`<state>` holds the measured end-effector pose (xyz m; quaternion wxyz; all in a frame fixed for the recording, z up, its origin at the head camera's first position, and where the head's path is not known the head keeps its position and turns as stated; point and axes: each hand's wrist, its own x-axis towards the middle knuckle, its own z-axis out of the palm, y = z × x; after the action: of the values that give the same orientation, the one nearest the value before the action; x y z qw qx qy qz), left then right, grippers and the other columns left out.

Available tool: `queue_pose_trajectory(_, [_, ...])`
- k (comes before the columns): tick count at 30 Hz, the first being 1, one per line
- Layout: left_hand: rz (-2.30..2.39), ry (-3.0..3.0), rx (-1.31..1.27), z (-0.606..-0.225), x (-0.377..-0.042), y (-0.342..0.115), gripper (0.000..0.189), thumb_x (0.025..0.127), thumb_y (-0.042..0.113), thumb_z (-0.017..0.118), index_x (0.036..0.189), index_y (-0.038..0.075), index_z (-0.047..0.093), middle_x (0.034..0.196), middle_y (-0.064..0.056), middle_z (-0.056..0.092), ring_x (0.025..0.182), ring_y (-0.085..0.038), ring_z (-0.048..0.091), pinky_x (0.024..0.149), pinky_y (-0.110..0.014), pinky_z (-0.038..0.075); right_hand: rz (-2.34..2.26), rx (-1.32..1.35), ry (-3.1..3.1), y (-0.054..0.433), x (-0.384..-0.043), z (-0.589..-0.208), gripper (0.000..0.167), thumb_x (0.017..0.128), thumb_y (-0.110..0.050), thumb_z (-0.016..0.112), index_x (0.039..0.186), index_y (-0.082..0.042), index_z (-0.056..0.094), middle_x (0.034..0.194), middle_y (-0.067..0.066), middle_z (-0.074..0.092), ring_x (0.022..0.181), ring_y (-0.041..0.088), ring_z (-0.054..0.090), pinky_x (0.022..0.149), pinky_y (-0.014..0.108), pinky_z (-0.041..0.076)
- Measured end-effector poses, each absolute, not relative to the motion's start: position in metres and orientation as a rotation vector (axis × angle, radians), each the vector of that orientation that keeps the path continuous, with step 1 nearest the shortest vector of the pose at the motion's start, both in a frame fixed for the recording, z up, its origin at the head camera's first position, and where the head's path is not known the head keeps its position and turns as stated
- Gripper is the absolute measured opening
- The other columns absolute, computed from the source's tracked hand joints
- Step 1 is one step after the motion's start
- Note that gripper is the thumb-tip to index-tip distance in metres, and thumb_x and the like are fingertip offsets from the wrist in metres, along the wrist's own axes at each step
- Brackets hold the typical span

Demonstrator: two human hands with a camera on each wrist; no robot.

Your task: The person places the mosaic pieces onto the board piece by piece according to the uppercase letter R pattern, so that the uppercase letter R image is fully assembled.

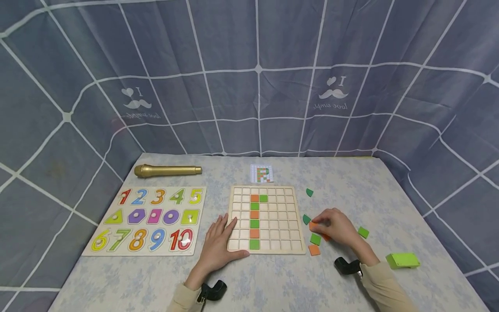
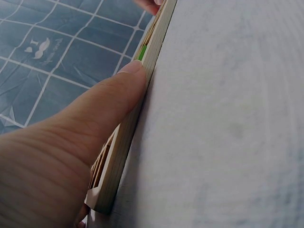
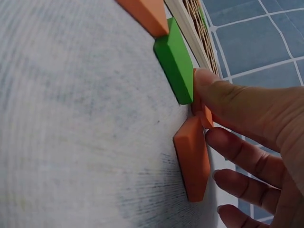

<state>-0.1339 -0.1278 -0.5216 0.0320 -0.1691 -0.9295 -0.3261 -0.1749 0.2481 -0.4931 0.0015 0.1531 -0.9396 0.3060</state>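
Right now, a wooden grid board [image 1: 282, 225] is being steadied by the left hand [image 1: 218, 247], its fingers spread along the near-left corner and its thumb laid at the front edge, presumably so that no slip on the bench [image 1: 280, 281] is allowed. Over at the right hand [image 1: 338, 227], an orange tile [image 1: 312, 225] is being pinched between thumb and forefinger, just beyond the board's edge; whether it has been lifted cannot be told. Close under that hand, a green tile [image 1: 315, 238] and more orange ones are gathered, probably kept there for easy picking, with two dark green rounded pieces [image 1: 309, 192] set beyond the fingertips. Between the hands, a column of alternating orange and green tiles [image 1: 254, 223] is already seated, and one green tile [image 1: 263, 198] is slotted beside its top. Farther out ahead, a small card [image 1: 261, 173] is laid where it can be seen over the board, apparently as a pattern: an R is read in its coloured squares. And for lettering, 1 to 10 are shown on the puzzle board [image 1: 186, 201] left of the left hand, while "I", a heart, a moustache and "love simple" are printed, mirror-reversed, on the curtain [image 1: 234, 95] beyond both hands.
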Motion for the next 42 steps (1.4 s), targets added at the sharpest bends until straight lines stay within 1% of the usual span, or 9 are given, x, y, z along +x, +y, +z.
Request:
queue_pose_trajectory(4, [-0.999, -2.871, -0.518, -0.523, -0.134, -0.128, 0.101, 0.068, 0.059, 0.076, 0.145, 0.006, 0.039, 0.151, -0.023, 0.024, 0.14, -0.038, 0.012, 0.11, -0.054, 0.011, 0.948, 0.479, -2.956, 0.247, -0.175, -0.493, 0.013, 0.077, -0.021, 0.08, 0.086, -0.017, 0.072, 0.082, -0.009, 0.061, 0.077, 0.015, 0.051, 0.067, 0.036, 0.045])
queue_pose_trajectory(7, [-0.999, -2.87, -0.517, -0.523, -0.133, -0.128, 0.101, 0.068, 0.059, 0.076, 0.145, 0.006, 0.04, 0.151, -0.023, 0.024, 0.14, -0.038, 0.012, 0.11, -0.054, 0.011, 0.953, 0.48, -2.954, 0.245, -0.174, -0.492, 0.015, 0.077, -0.02, 0.08, 0.082, -0.019, 0.067, 0.076, -0.009, 0.057, 0.07, 0.014, 0.047, 0.062, 0.032, 0.041])
queue_pose_trajectory(13, [-0.999, -2.869, -0.517, -0.523, -0.134, -0.128, 0.101, 0.068, 0.059, 0.076, 0.145, 0.006, 0.039, 0.151, -0.023, 0.024, 0.14, -0.038, 0.012, 0.11, -0.054, 0.01, 1.0, 0.553, -2.925, 0.245, -0.172, -0.491, 0.02, 0.078, -0.019, 0.079, 0.08, -0.019, 0.059, 0.068, -0.009, 0.05, 0.06, 0.01, 0.042, 0.053, 0.027, 0.036])
queue_pose_trajectory(16, [-1.0, -2.871, -0.519, -0.523, -0.134, -0.128, 0.101, 0.068, 0.059, 0.076, 0.145, 0.006, 0.039, 0.151, -0.023, 0.023, 0.14, -0.038, 0.012, 0.11, -0.055, 0.011, 1.065, 0.575, -2.915, 0.246, -0.172, -0.49, 0.021, 0.079, -0.018, 0.079, 0.079, -0.018, 0.058, 0.066, -0.008, 0.049, 0.056, 0.009, 0.041, 0.05, 0.025, 0.035])
queue_pose_trajectory(19, [-1.008, -2.868, -0.52, -0.523, -0.134, -0.128, 0.1, 0.068, 0.058, 0.076, 0.145, 0.006, 0.039, 0.151, -0.023, 0.024, 0.14, -0.038, 0.012, 0.109, -0.055, 0.011, 1.16, 0.552, -2.895, 0.244, -0.174, -0.487, 0.022, 0.079, -0.018, 0.079, 0.078, -0.017, 0.058, 0.063, -0.005, 0.046, 0.054, 0.009, 0.039, 0.048, 0.025, 0.033])
queue_pose_trajectory(25, [-1.013, -2.866, -0.522, -0.522, -0.134, -0.128, 0.1, 0.068, 0.058, 0.076, 0.145, 0.006, 0.04, 0.151, -0.023, 0.024, 0.14, -0.038, 0.012, 0.11, -0.055, 0.011, 1.231, 0.481, -2.845, 0.232, -0.187, -0.478, 0.023, 0.078, -0.02, 0.08, 0.078, -0.016, 0.057, 0.062, -0.003, 0.045, 0.054, 0.012, 0.039, 0.047, 0.026, 0.033])
queue_pose_trajectory(35, [-1.01, -2.862, -0.523, -0.521, -0.134, -0.129, 0.1, 0.068, 0.057, 0.076, 0.145, 0.005, 0.04, 0.151, -0.024, 0.024, 0.14, -0.039, 0.012, 0.109, -0.056, 0.012, 1.227, 0.515, -2.791, 0.19, -0.231, -0.472, 0.017, 0.078, -0.019, 0.08, 0.077, -0.014, 0.063, 0.064, -0.002, 0.052, 0.054, 0.016, 0.039, 0.048, 0.029, 0.032])
queue_pose_trajectory(38, [-1.008, -2.865, -0.521, -0.52, -0.133, -0.128, 0.1, 0.068, 0.057, 0.077, 0.145, 0.006, 0.04, 0.151, -0.024, 0.024, 0.14, -0.039, 0.013, 0.109, -0.056, 0.013, 1.213, 0.547, -2.806, 0.177, -0.242, -0.473, 0.015, 0.079, -0.019, 0.079, 0.078, -0.014, 0.065, 0.067, -0.003, 0.056, 0.053, 0.017, 0.04, 0.048, 0.03, 0.034])
queue_pose_trajectory(42, [-1.0, -2.865, -0.519, -0.519, -0.133, -0.128, 0.099, 0.067, 0.056, 0.077, 0.145, 0.006, 0.04, 0.151, -0.024, 0.024, 0.14, -0.039, 0.013, 0.109, -0.056, 0.013, 1.213, 0.592, -2.825, 0.162, -0.254, -0.478, 0.012, 0.082, -0.02, 0.076, 0.08, -0.014, 0.066, 0.071, -0.004, 0.059, 0.055, 0.016, 0.045, 0.051, 0.032, 0.038])
